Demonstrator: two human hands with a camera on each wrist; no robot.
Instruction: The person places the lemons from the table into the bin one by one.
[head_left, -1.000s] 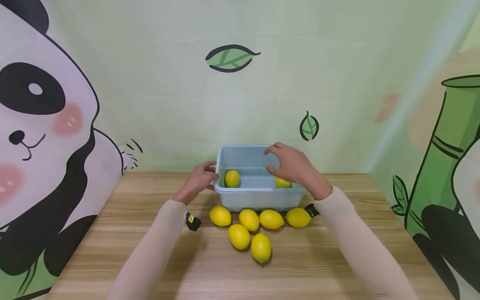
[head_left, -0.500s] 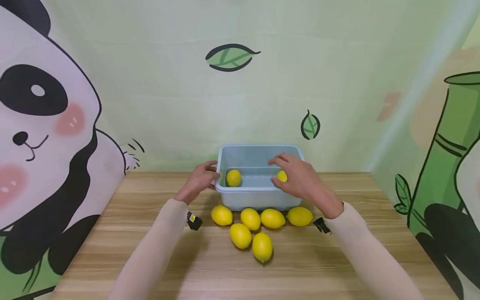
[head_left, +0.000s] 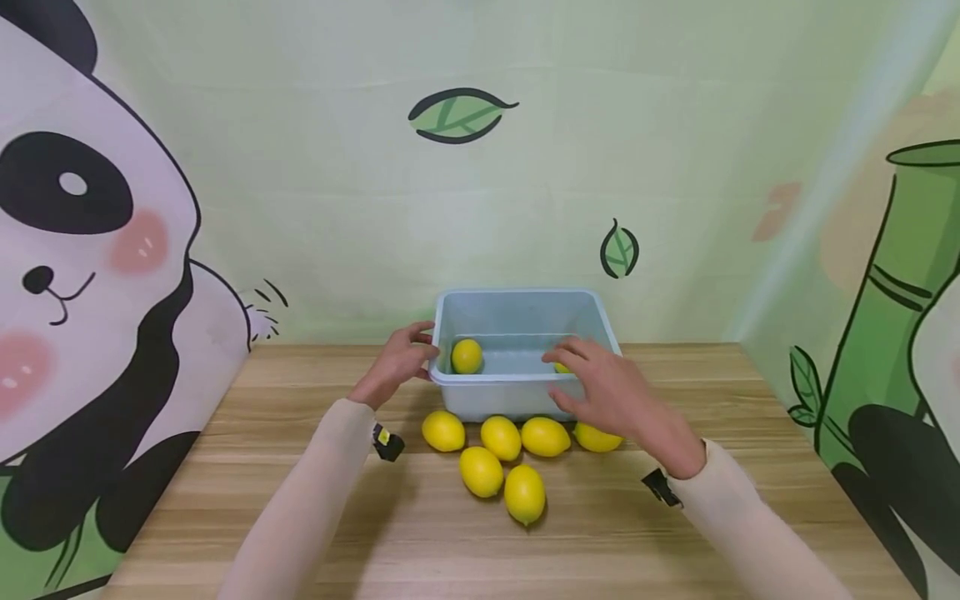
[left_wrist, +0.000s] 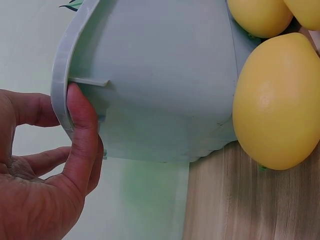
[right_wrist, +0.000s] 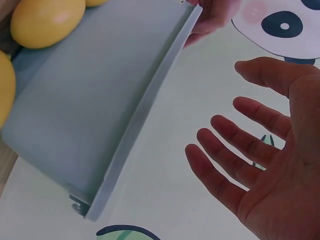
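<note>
A light-blue plastic bin [head_left: 517,395] stands on the table against the backdrop. My left hand [head_left: 400,357] grips its left rim, and in the left wrist view the thumb and fingers pinch that rim [left_wrist: 60,75] from both sides. One lemon [head_left: 467,356] lies inside at the left; another lemon [head_left: 562,367] at the right is mostly hidden behind my right hand [head_left: 611,392]. That hand hovers by the bin's front right corner, fingers apart and holding nothing, as the right wrist view confirms. Several lemons [head_left: 545,437] lie in front of the bin.
Two lemons, a left one [head_left: 481,472] and a right one [head_left: 525,494], lie nearer me than the row along the bin. The wooden table [head_left: 330,492] ends at a printed cloth backdrop [head_left: 337,208] behind and at the sides. A small black device [head_left: 387,442] sits at my left wrist.
My right hand has drawn back from over the bin toward me and slightly right, uncovering the bin's right rim. My left hand and the lemons keep their places.
</note>
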